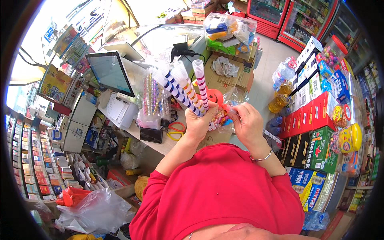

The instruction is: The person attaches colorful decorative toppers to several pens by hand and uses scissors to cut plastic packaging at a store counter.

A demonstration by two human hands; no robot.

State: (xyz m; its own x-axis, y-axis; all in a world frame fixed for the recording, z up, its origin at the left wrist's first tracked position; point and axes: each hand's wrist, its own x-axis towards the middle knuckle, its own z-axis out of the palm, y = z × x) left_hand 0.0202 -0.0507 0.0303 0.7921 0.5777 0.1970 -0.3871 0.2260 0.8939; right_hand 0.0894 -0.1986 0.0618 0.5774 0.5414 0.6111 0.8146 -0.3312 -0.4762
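My left hand (198, 123) is closed around the lower ends of several clear tubes (181, 89) banded in blue, gold and purple. They fan upward and away from me, their open-looking ends at the top. Close by on the right, my right hand (249, 123) pinches with thumb and fingertips; whatever sits in the pinch is too small to name. Between the hands is a red smiley-faced thing (215, 96), partly covered by the tubes and my left hand. Small colourful wrapped items (221, 119) lie below it. A plastic-wrapped bundle of patterned sticks (152, 98) stands left of the tubes.
Scissors (176, 131) with red and yellow handles and a dark phone (151, 135) lie on the counter. A monitor (110, 73) stands at the left. Beyond is a clear bin (230, 34) of colourful packets. Stacked drink cartons (306, 116) and candy jars (349, 138) line the right.
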